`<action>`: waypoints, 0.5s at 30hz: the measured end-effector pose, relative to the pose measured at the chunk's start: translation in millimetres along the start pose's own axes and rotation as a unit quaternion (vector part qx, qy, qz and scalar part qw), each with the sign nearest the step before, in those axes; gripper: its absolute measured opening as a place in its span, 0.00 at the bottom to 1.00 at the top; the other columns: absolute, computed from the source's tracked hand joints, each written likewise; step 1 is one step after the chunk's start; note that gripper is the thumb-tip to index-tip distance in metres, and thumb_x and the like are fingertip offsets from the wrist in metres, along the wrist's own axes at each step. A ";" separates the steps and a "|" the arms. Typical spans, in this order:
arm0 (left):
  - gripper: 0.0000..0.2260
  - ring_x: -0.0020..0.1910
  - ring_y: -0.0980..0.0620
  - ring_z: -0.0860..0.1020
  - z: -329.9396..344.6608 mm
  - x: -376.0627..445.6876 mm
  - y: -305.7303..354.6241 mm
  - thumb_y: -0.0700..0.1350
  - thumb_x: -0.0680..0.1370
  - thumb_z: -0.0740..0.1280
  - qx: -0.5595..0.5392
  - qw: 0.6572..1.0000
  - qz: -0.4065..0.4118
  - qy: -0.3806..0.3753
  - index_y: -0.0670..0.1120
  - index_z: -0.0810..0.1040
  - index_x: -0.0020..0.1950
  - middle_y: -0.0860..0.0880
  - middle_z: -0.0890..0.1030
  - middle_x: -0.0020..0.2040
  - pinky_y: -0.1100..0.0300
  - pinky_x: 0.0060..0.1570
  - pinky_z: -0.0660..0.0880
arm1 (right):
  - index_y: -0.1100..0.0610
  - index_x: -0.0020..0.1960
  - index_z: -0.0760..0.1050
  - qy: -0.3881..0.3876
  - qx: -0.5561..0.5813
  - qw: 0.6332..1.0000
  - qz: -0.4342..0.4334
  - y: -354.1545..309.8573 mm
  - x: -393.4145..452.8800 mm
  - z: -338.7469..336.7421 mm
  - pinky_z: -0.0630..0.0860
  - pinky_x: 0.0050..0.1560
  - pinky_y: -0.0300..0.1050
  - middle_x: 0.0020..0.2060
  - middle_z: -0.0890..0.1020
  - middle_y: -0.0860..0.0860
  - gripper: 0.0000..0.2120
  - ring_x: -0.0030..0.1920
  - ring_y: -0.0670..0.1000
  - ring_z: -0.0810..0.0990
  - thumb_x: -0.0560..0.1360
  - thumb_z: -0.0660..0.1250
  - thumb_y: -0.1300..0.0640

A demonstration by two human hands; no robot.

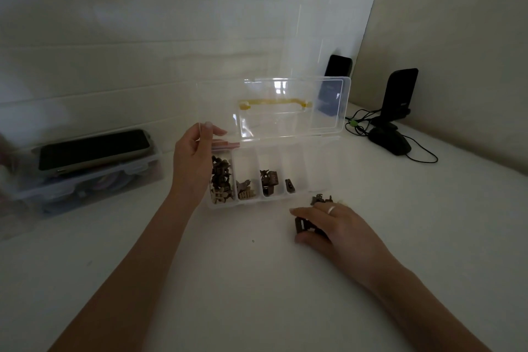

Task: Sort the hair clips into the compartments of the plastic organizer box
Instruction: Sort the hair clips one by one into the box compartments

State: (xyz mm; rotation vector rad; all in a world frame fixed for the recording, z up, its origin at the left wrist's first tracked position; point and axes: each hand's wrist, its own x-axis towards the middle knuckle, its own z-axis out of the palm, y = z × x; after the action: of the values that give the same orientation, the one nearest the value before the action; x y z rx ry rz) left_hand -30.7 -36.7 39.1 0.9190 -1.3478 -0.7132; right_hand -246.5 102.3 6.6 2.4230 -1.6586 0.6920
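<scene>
Storage container (85,180) with a phone (94,148) on top sits at frame left, well apart from the work. Left hand (194,151) pinches the lid (274,108) edge, apparently propping the organizer box (265,200) open. Sorted clips (220,180) fill its left compartments. Right hand (337,226), lower right of centre, curls over a dark clip (303,224); loose clips (321,198) lie just beyond. Nothing blocks the path.

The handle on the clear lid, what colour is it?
Yellow. The handle shows best in the head view, on the raised lid.
</scene>
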 end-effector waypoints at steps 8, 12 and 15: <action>0.14 0.38 0.60 0.81 0.0 1.0 -3.0 0.47 0.83 0.55 0.000 1.000 -0.007 -0.004 0.52 0.77 0.42 0.53 0.81 0.42 0.67 0.43 0.74 | 0.52 0.48 0.70 0.173 0.052 0.984 -0.002 -10.4 25.3 -3.2 0.69 0.41 0.35 0.39 0.79 0.45 0.09 0.40 0.43 0.71 0.72 0.65 0.49; 0.15 0.36 0.63 0.81 0.7 -2.1 2.1 0.45 0.83 0.55 -0.006 1.000 -0.010 0.002 0.51 0.76 0.42 0.54 0.80 0.41 0.70 0.41 0.73 | 0.55 0.45 0.72 0.210 0.049 0.976 -0.005 -11.5 58.6 -5.0 0.71 0.41 0.42 0.39 0.79 0.46 0.08 0.40 0.47 0.72 0.71 0.71 0.58; 0.15 0.41 0.59 0.80 -0.1 -0.1 -2.2 0.47 0.83 0.55 0.003 1.000 -0.007 0.002 0.53 0.77 0.41 0.55 0.80 0.42 0.64 0.47 0.74 | 0.55 0.44 0.73 0.214 0.055 0.975 0.023 -17.9 77.1 3.6 0.70 0.43 0.45 0.39 0.79 0.45 0.06 0.41 0.48 0.73 0.71 0.70 0.57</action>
State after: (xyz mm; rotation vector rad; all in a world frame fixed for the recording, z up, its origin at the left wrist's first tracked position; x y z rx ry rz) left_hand -30.4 -37.6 37.1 0.9343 -1.3417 -0.7185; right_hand -206.5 42.4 39.7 2.1034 -1.5342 1.2406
